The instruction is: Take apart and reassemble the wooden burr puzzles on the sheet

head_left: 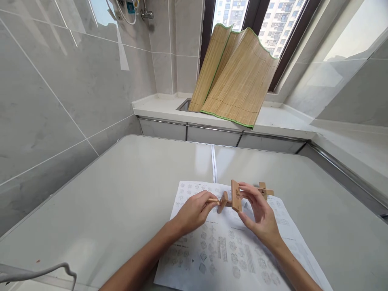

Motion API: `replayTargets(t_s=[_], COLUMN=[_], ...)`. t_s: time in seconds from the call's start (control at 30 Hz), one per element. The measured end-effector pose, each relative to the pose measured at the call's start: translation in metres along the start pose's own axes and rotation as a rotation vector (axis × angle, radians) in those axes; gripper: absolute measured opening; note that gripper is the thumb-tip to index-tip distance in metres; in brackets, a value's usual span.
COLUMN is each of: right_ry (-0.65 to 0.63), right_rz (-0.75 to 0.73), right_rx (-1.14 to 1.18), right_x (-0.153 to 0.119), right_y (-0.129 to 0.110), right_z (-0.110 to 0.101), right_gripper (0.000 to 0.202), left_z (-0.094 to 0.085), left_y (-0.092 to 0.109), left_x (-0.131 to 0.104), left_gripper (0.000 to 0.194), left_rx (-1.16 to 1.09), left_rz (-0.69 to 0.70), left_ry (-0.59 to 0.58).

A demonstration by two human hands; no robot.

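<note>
My left hand (197, 208) pinches the thin end of a small wooden puzzle piece (223, 201), fingers closed on it. A flat rectangular wooden puzzle block (235, 195) with dark marks on its face stands upright in my right hand (260, 212), held between thumb and fingertips. The two pieces meet in the middle, above the paper; how they join is hard to make out. Just behind my right hand, a cross of wooden pieces (263, 190) marked with a 7 lies at the sheet's far edge. Beneath both hands is a printed instruction sheet (182, 279) with many small puzzle drawings.
The pale table (121, 194) has a seam (214, 161) running away from me. Beyond it, a folded bamboo mat (239, 81) leans on the white counter (163, 106) by the window. A grey cable (39, 273) crosses the lower left. Tiled walls stand left and right.
</note>
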State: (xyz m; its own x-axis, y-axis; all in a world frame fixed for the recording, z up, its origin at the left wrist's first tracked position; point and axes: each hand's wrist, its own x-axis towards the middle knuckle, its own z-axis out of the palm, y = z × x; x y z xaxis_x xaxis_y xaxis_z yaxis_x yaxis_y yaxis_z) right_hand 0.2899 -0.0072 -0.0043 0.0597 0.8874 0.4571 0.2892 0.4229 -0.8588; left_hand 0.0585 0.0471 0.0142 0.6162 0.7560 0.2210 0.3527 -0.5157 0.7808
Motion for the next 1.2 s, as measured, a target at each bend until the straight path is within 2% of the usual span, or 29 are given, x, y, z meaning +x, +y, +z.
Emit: replayTargets(t_s=[0.3, 0.63, 1.0, 1.13, 1.2], right_ry=[-0.117, -0.224, -0.300, -0.342, -0.366], right_rz=[-0.076, -0.072, -0.054, -0.032, -0.022], right_rx=[-0.200, -0.202, -0.271, -0.283, -0.284], right_x=[0.0001, 0.0024, 0.0041, 0.0049, 0.0049], right_y=[-0.0075, -0.0031, -0.0053, -0.0061, -0.0063], right_z=[0.0021, -0.0074, 0.0009, 0.0006, 0.0008], right_gripper=[0.055, 0.061, 0.059, 0.054, 0.052], left_z=[0.0034, 0.0024, -0.0008, -0.0003, 0.0017], left_y=[-0.0016, -0.0008, 0.0013, 0.0026, 0.0014], left_x=[-0.0027, -0.0029, -0.0028, -0.0060, -0.0073], left_gripper=[0.023, 0.025, 0.021, 0.030, 0.040], left_rx=[0.060, 0.033, -0.017, 0.003, 0.041], left_rz=[0.042, 0.037, -0.017, -0.074, -0.086], left_ry=[-0.067, -0.062, -0.102, -0.175, -0.176])
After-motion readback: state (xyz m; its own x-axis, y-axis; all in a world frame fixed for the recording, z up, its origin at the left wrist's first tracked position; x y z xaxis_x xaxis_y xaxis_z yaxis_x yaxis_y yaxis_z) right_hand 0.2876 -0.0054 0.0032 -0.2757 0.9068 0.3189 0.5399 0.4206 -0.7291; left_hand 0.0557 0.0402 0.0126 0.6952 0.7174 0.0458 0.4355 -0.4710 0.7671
